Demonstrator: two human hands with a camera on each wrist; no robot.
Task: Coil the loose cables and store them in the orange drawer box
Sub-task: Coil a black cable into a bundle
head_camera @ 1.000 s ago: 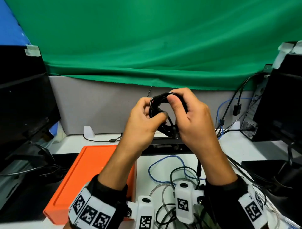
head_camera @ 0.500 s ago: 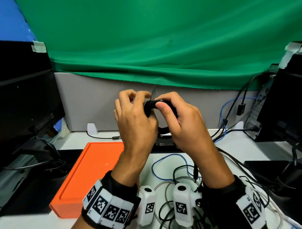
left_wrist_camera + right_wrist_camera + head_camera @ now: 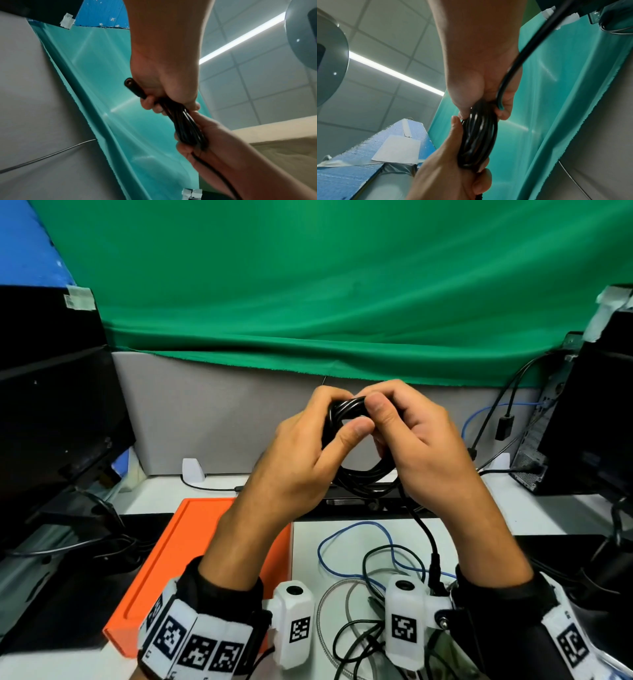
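Note:
A black cable coil (image 3: 346,412) is held up in the air above the desk, between both hands. My left hand (image 3: 308,446) grips its left side, thumb across the front. My right hand (image 3: 411,433) grips the right side, thumb pressed on top. The coil's lower loops (image 3: 366,479) hang below the hands. Its free tail (image 3: 423,529) drops down to a plug near my right wrist. In the left wrist view a black connector end (image 3: 131,85) sticks out of the left hand (image 3: 164,97). The right wrist view shows the coil (image 3: 477,138) edge-on. The orange drawer box (image 3: 191,556) lies shut, lower left.
Loose cables lie on the white desk (image 3: 342,529): a blue one (image 3: 352,529), thin black ones (image 3: 383,553) and a silver braided one (image 3: 329,597). Black monitors stand at left (image 3: 51,422) and right (image 3: 599,412). A green cloth (image 3: 308,285) hangs behind.
The left hand has turned back, its thumb now across the coil's front. Both hands sit a little to the right, and more of the coil's lower loops show.

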